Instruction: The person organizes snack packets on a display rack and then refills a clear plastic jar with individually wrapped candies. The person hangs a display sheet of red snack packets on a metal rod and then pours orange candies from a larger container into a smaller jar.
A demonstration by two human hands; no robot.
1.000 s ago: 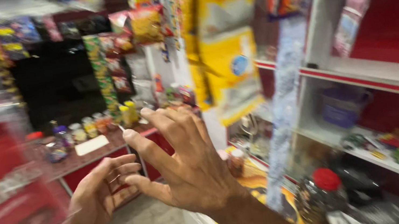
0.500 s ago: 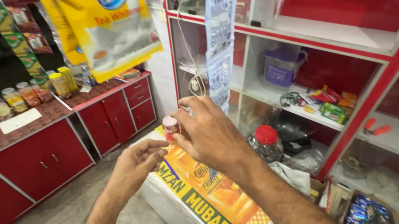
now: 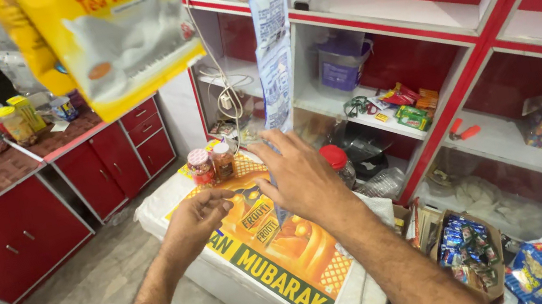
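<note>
My right hand (image 3: 298, 178) hovers over a chest freezer (image 3: 169, 208) with an orange printed top. Its fingers are spread and its back faces me. A hanging strip of pale blue sachets (image 3: 273, 48) drops down just behind it, and the strip's end shows below the palm. I cannot tell if the hand touches it. My left hand (image 3: 195, 219) is lower and to the left, with fingers loosely bent and nothing seen in it. Two small jars (image 3: 200, 167) with pinkish lids stand upright at the freezer's far end, beyond both hands.
Red and white shelves (image 3: 412, 23) on the right hold a purple tub (image 3: 343, 63), snack packets and a red-lidded jar (image 3: 337, 162). A big yellow bag (image 3: 110, 39) hangs overhead. A red counter (image 3: 30, 217) with jars runs along the left. Boxes of sweets (image 3: 467, 251) sit at bottom right.
My right hand was at a small jar half a second ago. Now the jars stand on the freezer and both hands have drawn back from them, with the right hand's fingers spread.
</note>
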